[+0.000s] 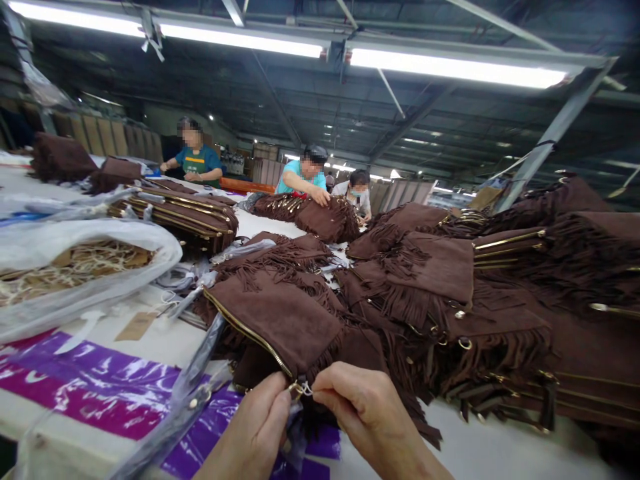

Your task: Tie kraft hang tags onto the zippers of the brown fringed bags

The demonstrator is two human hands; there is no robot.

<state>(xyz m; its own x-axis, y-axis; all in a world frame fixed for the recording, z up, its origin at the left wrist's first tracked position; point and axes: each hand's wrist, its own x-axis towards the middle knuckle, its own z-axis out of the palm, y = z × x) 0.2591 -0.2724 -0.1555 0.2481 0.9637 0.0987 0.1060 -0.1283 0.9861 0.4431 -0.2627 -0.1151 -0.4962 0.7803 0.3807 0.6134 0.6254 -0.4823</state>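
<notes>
A brown fringed bag (280, 307) lies before me, a gold zipper (247, 333) along its near left edge. At the zipper's near end, my left hand (265, 420) is closed around the bag's gold metal ring (296, 389). Close beside it my right hand (360, 407) pinches a thin white string (307, 388) that meets the gold ring. Whether the string passes through the ring is too small to tell. A plastic-wrapped strap (200, 393) lies left of my left hand.
Brown fringed bags (430, 267) are heaped at the right. On the left sit a clear plastic bag (160, 247) of tags with white strings, a loose brown tag (136, 327) and purple plastic packaging (120, 380). Several people work across the table; one hand (320, 195) rests on a brown bag.
</notes>
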